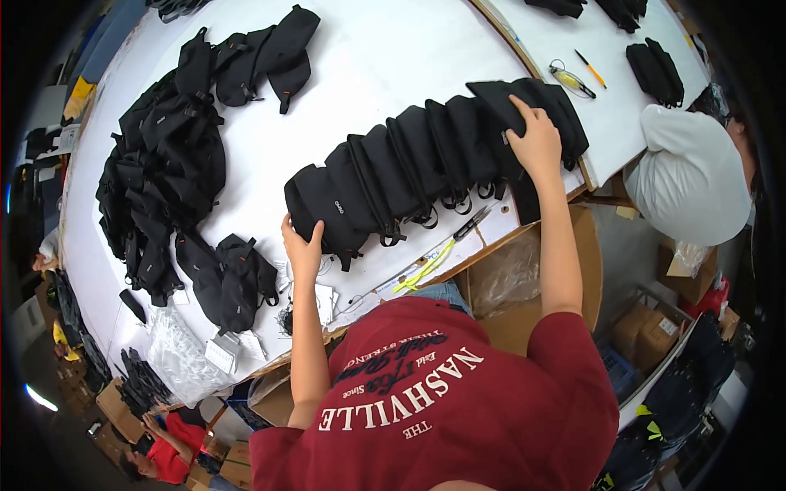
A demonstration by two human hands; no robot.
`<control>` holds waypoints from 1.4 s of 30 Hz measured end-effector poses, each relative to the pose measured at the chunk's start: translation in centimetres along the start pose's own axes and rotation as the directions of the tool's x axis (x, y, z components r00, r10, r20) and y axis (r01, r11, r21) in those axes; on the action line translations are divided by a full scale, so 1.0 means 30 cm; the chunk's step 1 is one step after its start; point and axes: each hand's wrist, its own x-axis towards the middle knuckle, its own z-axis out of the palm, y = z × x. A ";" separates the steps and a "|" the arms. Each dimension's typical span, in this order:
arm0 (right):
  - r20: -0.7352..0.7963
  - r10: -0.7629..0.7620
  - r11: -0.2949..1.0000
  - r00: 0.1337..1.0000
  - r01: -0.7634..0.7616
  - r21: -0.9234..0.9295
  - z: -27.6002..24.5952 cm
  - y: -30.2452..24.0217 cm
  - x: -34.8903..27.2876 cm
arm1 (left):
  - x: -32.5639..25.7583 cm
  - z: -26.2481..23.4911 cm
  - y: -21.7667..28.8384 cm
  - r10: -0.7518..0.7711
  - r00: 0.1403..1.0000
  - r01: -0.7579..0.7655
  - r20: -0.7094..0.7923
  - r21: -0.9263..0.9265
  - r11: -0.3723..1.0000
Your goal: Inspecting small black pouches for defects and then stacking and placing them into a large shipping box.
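A row of black fabric bags [417, 159], overlapping one another, lies slantwise across the white table [360, 74] in front of me. Small loops and straps stick out along their near side. My left hand [304, 250] is at the row's left end, its thumb on top of the last bag and the fingers curled round the edge. At the other end, my right hand [538, 146] rests with spread fingers on the upper face of a bag set at an angle. Between the row and the table edge lie black thread snips [471, 222] with a yellow-green cord [427, 266].
A heap of similar black bags [164, 164] covers the table's left side. Near it are a clear plastic bag [184, 352] and paper tags [223, 352]. At right lie a pen [591, 69] and folded black pieces [655, 72]. A cardboard box [591, 254] stands below; a person in white [692, 176] is close by.
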 end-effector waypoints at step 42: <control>0.010 0.000 0.893 1.000 -0.004 0.450 0.183 -0.145 -0.182 | -0.039 0.035 0.256 0.102 0.994 -0.099 -0.025 0.117 0.988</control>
